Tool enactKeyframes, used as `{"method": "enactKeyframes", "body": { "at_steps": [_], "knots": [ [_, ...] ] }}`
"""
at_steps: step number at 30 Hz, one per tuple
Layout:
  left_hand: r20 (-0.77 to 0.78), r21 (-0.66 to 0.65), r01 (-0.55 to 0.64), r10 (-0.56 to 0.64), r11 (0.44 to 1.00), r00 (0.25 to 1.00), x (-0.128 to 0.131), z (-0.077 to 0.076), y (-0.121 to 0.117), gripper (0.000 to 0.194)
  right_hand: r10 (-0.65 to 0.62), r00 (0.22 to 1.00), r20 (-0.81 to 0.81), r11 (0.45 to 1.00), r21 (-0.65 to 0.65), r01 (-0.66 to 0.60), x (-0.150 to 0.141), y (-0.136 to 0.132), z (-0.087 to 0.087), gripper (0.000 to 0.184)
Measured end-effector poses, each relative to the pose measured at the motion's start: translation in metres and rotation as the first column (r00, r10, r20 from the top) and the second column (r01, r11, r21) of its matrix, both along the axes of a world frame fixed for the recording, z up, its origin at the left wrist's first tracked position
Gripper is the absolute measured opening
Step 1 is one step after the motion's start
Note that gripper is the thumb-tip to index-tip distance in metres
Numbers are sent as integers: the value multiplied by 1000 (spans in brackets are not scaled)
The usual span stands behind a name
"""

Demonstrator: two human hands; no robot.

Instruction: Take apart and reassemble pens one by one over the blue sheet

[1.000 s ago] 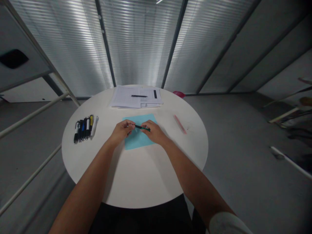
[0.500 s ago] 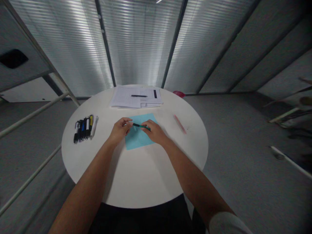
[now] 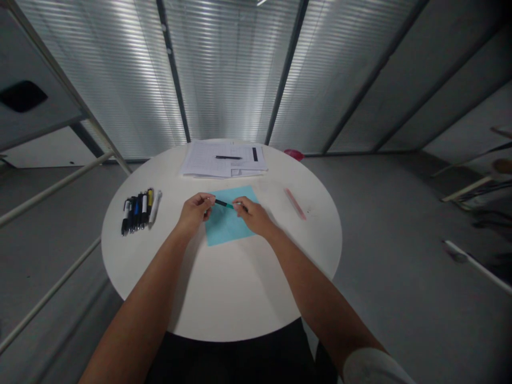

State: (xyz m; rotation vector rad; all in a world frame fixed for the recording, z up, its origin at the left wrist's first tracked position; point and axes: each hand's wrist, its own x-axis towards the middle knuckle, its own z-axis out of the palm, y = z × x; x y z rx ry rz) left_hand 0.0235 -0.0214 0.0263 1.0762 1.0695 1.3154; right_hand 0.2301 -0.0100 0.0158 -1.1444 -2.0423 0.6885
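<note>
Between my two hands a slim green and black pen is held above a light blue sheet of paper. My left hand pinches the pen's black end, fingers curled. At the green end, my right hand grips with thumb and fingers closed. The ends of the pen are partly hidden by the fingers. The blue sheet lies flat on the white round table, its right part covered by my right hand.
Several pens lie side by side at the left. A pink stick-like piece lies at the right. Behind the blue sheet is a stack of papers with a black pen on it. A red object shows at the far edge.
My left hand has shifted slightly left along the pen, and the fingers of my right hand have changed their hold a little. Everything else on the table stays put.
</note>
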Motion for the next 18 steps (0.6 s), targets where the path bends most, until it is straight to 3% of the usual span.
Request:
{"method": "enactKeyframes", "body": {
  "at_steps": [5,8,12,18],
  "knots": [
    [41,-8,-41,41,999,998,-2,-1,1,26,-52,992,-118,996,63,59,-1,4,-5,19],
    [81,-13,-49,49,999,995,-3,1,1,26,-44,963,-264,995,-98,18,-3,5,-3,22],
    [122,-38,-46,50,998,991,-3,3,1,25,-60,899,-433,930,-351,-107,-7,4,3,28],
    [116,-34,-37,40,999,992,-4,2,1,24,-113,823,-557,941,-325,-92,-6,9,1,32]
  ]
}}
